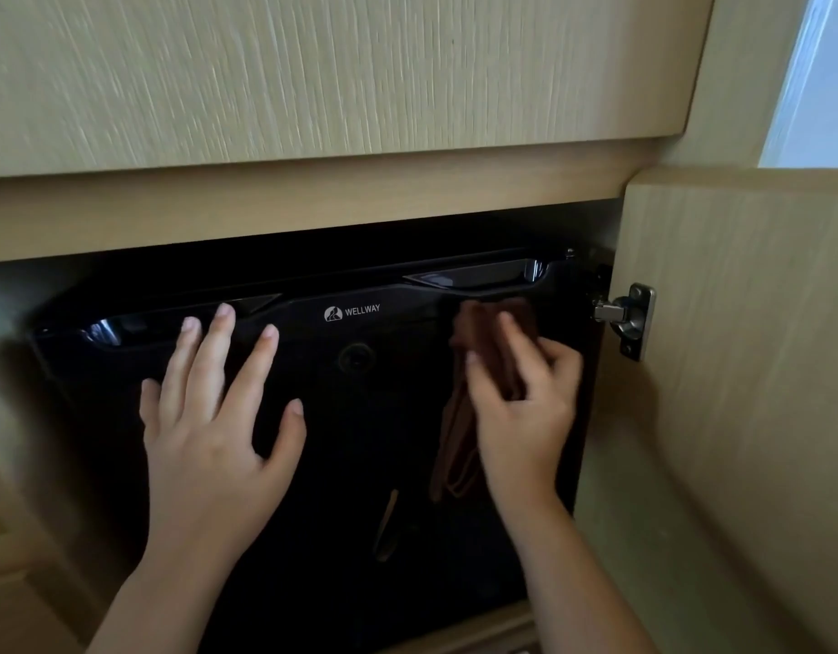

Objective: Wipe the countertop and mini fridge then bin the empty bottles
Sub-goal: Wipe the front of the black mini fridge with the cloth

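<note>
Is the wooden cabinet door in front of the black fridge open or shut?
Open: the wooden cabinet door swings rightward, baring its metal hinge.

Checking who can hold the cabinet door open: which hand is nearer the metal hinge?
Right. The right hand, pressing the brown cloth on the fridge door, is just left of the hinge; the left hand lies flat much farther left.

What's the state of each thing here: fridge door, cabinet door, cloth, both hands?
mini fridge: door closed, glossy black front.
cabinet door: swung open on the right, hinge exposed.
brown cloth: bunched, pressed on fridge front.
left hand: open, flat on fridge.
right hand: gripping cloth.
</note>
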Demonstrator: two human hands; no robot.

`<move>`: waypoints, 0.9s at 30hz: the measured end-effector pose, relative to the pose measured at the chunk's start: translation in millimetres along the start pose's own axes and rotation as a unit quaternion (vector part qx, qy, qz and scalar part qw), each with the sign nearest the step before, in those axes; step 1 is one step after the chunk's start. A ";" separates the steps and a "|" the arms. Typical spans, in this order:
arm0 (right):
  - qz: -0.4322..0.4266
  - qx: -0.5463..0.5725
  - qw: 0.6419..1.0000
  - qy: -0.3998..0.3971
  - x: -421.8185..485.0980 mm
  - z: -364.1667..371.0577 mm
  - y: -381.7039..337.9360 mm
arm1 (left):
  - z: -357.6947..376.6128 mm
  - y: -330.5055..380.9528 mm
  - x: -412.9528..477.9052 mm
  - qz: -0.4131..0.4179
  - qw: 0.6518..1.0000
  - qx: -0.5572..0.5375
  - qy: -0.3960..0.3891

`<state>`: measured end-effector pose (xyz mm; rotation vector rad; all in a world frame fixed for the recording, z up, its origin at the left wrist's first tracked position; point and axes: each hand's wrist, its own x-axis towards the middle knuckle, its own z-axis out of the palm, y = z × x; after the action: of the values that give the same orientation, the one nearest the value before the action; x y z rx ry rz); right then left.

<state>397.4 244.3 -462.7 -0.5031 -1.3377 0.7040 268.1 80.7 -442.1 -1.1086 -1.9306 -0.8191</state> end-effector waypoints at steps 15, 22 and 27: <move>-0.033 0.007 0.992 -0.119 -40.7 11.0 1.3 | -2.2 -1.0 -2.5 0.014 1.000 0.020 -0.005; 0.111 0.004 0.990 0.086 3.4 -20.0 21.1 | -13.3 -15.9 -11.4 0.015 0.999 0.030 -0.007; 0.055 0.028 0.997 -0.055 -53.3 27.4 -11.8 | -25.3 -38.5 -20.6 -0.041 0.997 0.060 0.010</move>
<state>368.2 196.4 -486.8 -0.5004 -1.3962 0.8678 248.0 35.6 -452.5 -0.9520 -1.9930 -0.7445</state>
